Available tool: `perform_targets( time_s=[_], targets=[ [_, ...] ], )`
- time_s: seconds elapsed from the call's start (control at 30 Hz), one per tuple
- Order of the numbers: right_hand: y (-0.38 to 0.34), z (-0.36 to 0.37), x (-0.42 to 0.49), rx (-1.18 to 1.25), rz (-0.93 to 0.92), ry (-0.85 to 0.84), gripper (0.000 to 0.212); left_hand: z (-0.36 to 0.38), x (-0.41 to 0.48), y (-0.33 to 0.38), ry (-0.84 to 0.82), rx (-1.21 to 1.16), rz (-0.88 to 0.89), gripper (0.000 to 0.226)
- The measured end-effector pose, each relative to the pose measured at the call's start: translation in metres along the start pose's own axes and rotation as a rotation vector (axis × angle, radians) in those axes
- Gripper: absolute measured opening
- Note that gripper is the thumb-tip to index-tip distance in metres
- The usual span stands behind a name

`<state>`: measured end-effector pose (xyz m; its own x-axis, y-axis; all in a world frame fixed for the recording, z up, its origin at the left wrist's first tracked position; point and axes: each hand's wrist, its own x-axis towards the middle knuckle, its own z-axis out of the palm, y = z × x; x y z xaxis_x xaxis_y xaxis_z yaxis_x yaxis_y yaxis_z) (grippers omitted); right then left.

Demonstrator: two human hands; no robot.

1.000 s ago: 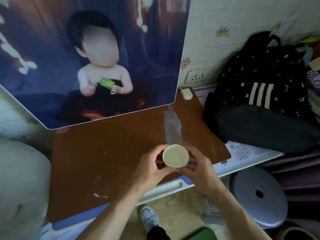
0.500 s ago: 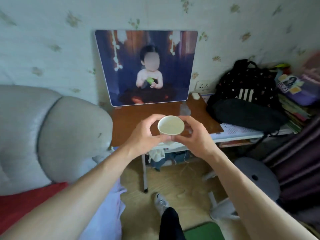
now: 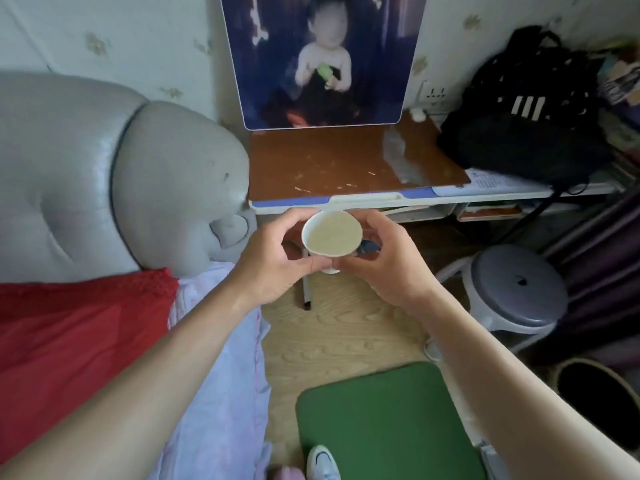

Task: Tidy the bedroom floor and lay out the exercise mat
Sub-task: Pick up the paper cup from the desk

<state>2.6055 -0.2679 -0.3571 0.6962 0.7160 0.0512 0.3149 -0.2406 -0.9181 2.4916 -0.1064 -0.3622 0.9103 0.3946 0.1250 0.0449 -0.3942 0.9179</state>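
Centre frame, the paper cup stands upright, clamped between the curled fingers of the left hand and right hand. The desk edge lies just above, equally near both.

The picture stands at the back of the tabletop, with the bag on its right end. The cup is before its front edge. The mat lies on the floor right of the bed, and the stool is farther right.
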Motion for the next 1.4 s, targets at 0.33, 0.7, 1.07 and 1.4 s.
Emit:
perform_targets(
  time_s=[0.33,0.7,1.07,1.4],
  targets=[
    [0.197,0.096,-0.011,0.058,0.173,-0.073,0.058,0.085,-0.043,-0.209,0.019,-0.061,-0.229,0.064],
    [0.466,0.208,-0.003,0.046,0.207,-0.111,0.06,0.207,-0.069,-0.474,0.123,-0.158,-0.393,0.063],
    [0.662,0.296,-0.015,0.038,0.286,-0.128,0.065,0.285,-0.098,-0.665,0.1,-0.16,-0.425,0.064],
    [0.742,0.346,-0.024,0.091,0.34,-0.109,0.064,0.312,-0.115,-0.751,0.061,-0.17,-0.467,0.061]
  ],
)
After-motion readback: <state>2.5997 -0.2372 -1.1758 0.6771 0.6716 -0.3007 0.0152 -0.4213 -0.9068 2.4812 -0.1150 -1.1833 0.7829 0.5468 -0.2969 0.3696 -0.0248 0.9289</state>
